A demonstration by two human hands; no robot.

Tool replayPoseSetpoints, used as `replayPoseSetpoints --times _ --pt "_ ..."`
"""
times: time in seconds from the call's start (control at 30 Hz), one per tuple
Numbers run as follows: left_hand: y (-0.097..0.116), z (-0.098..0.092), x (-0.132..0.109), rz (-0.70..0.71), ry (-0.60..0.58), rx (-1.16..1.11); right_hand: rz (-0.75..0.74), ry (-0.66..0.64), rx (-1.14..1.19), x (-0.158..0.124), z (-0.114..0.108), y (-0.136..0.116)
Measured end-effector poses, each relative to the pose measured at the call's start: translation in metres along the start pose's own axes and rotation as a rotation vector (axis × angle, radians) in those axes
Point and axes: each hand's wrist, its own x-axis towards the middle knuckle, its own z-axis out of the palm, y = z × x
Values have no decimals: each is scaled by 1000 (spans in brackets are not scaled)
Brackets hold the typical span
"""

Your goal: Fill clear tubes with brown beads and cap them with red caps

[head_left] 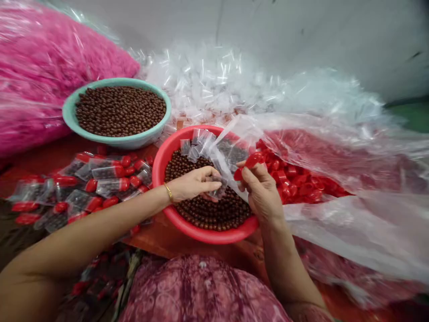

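Over the red basin point(161, 161) of brown beads point(211, 219), my left hand point(197, 183) is closed around a small clear container point(219, 190), partly hidden by the fingers. A gold bangle circles that wrist. To its right, my right hand point(263, 188) pinches red plastic caps point(253, 161) at the basin's edge, beside a bag of loose red caps point(295, 179). Several clear empty tubes point(199, 143) lie on the beads at the back of the basin. A strip of the bag's translucent plastic point(228, 165) hangs between my hands, over the basin.
At left lies a pile of red-capped clear containers point(107, 185). Behind it stands a turquoise basin point(72, 118) full of brown beads. A pink plastic-wrapped bundle point(60, 58) rises at the far left. Clear plastic bags point(214, 80) line the wall.
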Motion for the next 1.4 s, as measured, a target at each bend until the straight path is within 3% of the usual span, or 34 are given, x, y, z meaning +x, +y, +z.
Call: replayPoseSetpoints --times 0.13,0.3,0.47,0.6,0.7,0.9,1.0,1.23,1.4 --pt "-2 -1 -1 38 -71 10 66 -54 113 3 8 -4" --pt "2 0 -5 96 -30 42 -64 -76 -21 -3 8 2" --pt "8 2 -9 74 25 64 -363 -44 -355 -9 0 5" --pt "11 2 -9 52 52 15 -711 -215 -556 -6 -5 6" --pt "13 2 -10 48 29 7 -818 -309 -597 -4 -7 8" --pt "12 3 -13 52 110 225 -973 -320 -779 -15 -5 9" --pt "10 5 -11 47 150 255 -958 -270 -859 -26 0 7" --pt "6 10 -7 63 219 258 -930 21 -972 -37 21 7" --pt "7 10 -11 34 248 237 -1051 -4 -1094 -32 27 11"
